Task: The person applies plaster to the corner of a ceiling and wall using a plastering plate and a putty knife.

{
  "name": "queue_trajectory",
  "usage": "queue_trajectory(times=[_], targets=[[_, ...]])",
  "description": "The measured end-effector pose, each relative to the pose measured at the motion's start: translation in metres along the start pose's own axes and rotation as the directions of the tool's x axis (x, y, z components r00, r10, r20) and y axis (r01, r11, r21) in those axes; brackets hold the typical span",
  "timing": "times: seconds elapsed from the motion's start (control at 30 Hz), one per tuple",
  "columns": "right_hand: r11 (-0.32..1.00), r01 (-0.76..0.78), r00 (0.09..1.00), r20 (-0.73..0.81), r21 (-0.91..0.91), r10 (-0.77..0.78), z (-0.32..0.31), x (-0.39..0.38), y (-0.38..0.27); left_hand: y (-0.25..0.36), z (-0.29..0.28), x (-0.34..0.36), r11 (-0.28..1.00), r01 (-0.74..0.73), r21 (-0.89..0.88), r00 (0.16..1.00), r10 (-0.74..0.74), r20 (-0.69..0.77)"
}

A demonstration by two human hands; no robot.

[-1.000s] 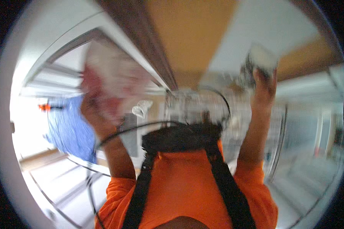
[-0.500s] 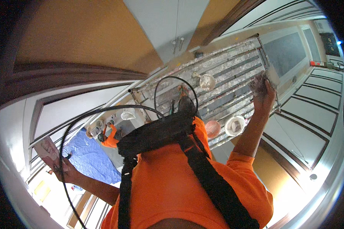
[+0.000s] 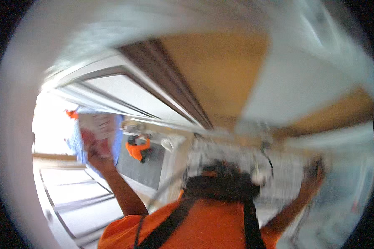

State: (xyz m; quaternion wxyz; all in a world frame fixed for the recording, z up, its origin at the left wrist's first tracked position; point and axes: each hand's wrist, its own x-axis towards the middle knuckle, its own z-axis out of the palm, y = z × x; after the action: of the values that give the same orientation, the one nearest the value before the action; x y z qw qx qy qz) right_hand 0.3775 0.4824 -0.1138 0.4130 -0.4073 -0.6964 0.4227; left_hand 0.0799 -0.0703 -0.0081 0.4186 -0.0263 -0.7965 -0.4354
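Note:
My left hand [image 3: 100, 161] is raised at the left, closed on the lower end of a flat board [image 3: 97, 128] smeared with pale and reddish paste. At the right, my right hand [image 3: 313, 176] is held out over the slatted platform, blurred by motion. Its fingers look curled round a dark, greyish thing whose kind does not show. A dark pouch with black straps [image 3: 220, 186] crosses my orange shirt.
I am high up on a whitish, paste-spattered slatted platform [image 3: 289, 162]. Close ahead rises a tan and grey wall [image 3: 220, 70] with dark trim. Far below at left, a co-worker in orange [image 3: 136, 150] is on the dark floor near a blue sheet [image 3: 117, 145].
The view has swung and blurred, with the wall and the floor below shifting rightward in it. The board in my left hand now stands more upright. My right hand appears lower in the picture.

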Motion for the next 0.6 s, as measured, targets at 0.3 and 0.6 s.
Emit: queue_trajectory(times=[0.3,0.6], targets=[[0.661,-0.351,0.933,0.188,0.663,0.306,0.080,-0.002,0.004,0.025,0.010,0.002,0.152,0.306,-0.940,0.860,-0.468,0.205],[0.957,0.202,0.958,0.161,0.208,-0.237,0.110,0.031,0.063,0.071,0.023,0.020,0.489,0.092,-0.868,0.928,-0.358,-0.102]])
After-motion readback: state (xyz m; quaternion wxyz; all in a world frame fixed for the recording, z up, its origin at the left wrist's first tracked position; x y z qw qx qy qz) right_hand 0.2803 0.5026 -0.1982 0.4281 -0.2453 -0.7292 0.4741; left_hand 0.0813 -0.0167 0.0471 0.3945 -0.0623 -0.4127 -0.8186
